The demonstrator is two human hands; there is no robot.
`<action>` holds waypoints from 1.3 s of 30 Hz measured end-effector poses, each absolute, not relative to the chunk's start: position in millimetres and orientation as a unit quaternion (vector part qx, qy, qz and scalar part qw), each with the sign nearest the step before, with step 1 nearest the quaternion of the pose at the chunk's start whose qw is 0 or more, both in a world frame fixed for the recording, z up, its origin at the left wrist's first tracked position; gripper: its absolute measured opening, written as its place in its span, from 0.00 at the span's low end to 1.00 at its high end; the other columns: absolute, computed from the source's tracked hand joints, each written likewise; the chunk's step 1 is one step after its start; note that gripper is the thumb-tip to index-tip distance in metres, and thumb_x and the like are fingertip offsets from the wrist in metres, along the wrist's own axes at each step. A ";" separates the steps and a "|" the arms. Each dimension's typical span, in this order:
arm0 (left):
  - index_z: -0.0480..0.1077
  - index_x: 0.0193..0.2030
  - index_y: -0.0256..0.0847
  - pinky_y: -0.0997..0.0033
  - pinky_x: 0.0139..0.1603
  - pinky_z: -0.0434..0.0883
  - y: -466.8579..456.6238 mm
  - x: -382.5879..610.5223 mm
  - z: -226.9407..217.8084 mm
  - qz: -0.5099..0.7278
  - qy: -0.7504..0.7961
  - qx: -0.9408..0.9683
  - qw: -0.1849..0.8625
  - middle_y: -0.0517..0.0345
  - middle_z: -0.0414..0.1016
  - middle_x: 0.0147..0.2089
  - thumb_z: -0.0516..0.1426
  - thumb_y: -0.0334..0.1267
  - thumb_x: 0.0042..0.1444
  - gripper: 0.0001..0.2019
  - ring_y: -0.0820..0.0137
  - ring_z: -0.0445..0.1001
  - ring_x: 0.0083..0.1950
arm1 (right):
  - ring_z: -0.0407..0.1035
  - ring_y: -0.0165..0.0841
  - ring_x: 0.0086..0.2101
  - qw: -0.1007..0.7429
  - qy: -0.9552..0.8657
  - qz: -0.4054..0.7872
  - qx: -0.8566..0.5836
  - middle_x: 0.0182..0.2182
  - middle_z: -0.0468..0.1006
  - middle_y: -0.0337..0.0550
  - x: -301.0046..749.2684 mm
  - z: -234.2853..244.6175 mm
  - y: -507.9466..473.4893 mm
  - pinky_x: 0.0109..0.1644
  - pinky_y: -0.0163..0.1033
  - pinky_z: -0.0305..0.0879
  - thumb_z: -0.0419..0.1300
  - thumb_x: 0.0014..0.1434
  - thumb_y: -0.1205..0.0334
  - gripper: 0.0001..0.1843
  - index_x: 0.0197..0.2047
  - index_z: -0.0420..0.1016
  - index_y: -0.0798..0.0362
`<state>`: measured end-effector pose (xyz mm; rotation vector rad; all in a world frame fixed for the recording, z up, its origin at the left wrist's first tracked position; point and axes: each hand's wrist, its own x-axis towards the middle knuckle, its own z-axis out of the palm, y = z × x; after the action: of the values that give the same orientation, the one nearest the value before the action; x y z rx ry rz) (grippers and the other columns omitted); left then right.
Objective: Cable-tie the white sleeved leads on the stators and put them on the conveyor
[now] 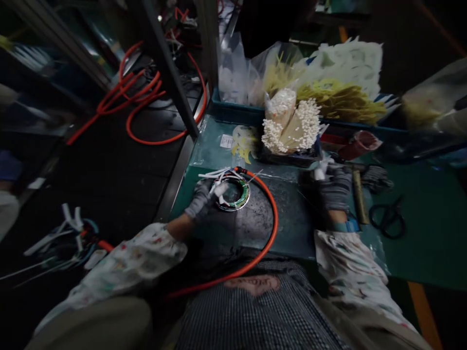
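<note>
My left hand (201,198), in a grey glove, rests closed on a round wound coil (233,194) lying on the green bench mat (284,204), with white sleeved wires under its fingers. An orange cable (272,214) loops from the coil toward my lap. My right hand (333,187), also gloved, reaches to the foot of a bundle of white cable ties (292,127) and is closed on a small white piece I cannot name.
A blue bin (233,113) at the back holds bags of yellow and white ties. Black scissors (388,218) and a wooden-handled tool (359,194) lie right of my right hand. Orange cables (138,92) coil on the dark surface at left, beside a metal post (171,73).
</note>
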<state>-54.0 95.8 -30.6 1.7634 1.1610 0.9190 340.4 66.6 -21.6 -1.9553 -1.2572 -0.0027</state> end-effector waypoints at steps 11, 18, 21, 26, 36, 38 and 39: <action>0.77 0.66 0.45 0.45 0.79 0.70 85.9 -41.7 -40.0 0.376 0.448 0.751 0.305 0.46 0.82 0.66 0.55 0.42 0.71 0.20 0.56 0.77 0.73 | 0.85 0.49 0.50 0.353 -0.662 0.293 -0.592 0.52 0.89 0.49 177.9 -16.7 -46.2 0.57 0.59 0.84 0.66 0.69 0.55 0.18 0.60 0.82 0.45; 0.68 0.74 0.48 0.45 0.80 0.70 42.9 -63.8 -34.9 0.406 0.289 0.853 0.155 0.46 0.76 0.72 0.45 0.60 0.78 0.29 0.52 0.67 0.81 | 0.82 0.49 0.58 0.372 -0.691 0.288 -0.549 0.56 0.88 0.42 173.8 -5.9 -47.6 0.71 0.65 0.75 0.67 0.70 0.58 0.17 0.59 0.86 0.37; 0.66 0.76 0.50 0.46 0.80 0.71 40.0 -67.2 -37.3 0.415 0.301 0.845 0.153 0.46 0.75 0.73 0.42 0.57 0.79 0.29 0.53 0.66 0.81 | 0.83 0.49 0.54 0.360 -0.692 0.302 -0.548 0.52 0.89 0.44 171.5 4.3 -38.1 0.68 0.64 0.77 0.68 0.70 0.54 0.13 0.56 0.88 0.40; 0.65 0.77 0.50 0.41 0.79 0.70 39.9 -69.5 -38.0 0.389 0.304 0.852 0.172 0.46 0.74 0.74 0.42 0.57 0.78 0.29 0.51 0.66 0.81 | 0.83 0.53 0.51 0.339 -0.697 0.305 -0.554 0.46 0.90 0.49 167.0 10.4 -28.6 0.65 0.65 0.77 0.68 0.69 0.52 0.10 0.48 0.90 0.44; 0.69 0.74 0.48 0.49 0.76 0.72 56.3 -52.8 -9.0 0.292 0.303 0.898 0.127 0.48 0.75 0.75 0.44 0.52 0.79 0.26 0.53 0.68 0.80 | 0.85 0.51 0.49 0.307 -0.690 0.232 -0.613 0.48 0.91 0.48 191.1 13.2 -31.5 0.57 0.56 0.80 0.68 0.66 0.48 0.15 0.51 0.89 0.44; 0.71 0.73 0.48 0.48 0.74 0.73 66.9 -39.6 1.2 0.257 0.299 0.910 0.126 0.49 0.74 0.75 0.46 0.50 0.79 0.24 0.52 0.68 0.80 | 0.85 0.48 0.41 0.278 -0.689 0.203 -0.637 0.42 0.91 0.47 198.8 15.8 -28.7 0.47 0.51 0.80 0.69 0.64 0.46 0.16 0.48 0.90 0.44; 0.71 0.73 0.48 0.47 0.74 0.73 72.2 -31.9 6.2 0.241 0.296 0.915 0.129 0.49 0.74 0.76 0.48 0.50 0.79 0.23 0.51 0.68 0.80 | 0.84 0.47 0.38 0.262 -0.692 0.190 -0.645 0.39 0.90 0.47 201.5 17.8 -27.1 0.44 0.48 0.78 0.68 0.64 0.45 0.16 0.47 0.90 0.45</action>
<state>-31.9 72.2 6.2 2.6604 0.8612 0.7020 201.5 -27.1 17.8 -1.7447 -1.8732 0.5141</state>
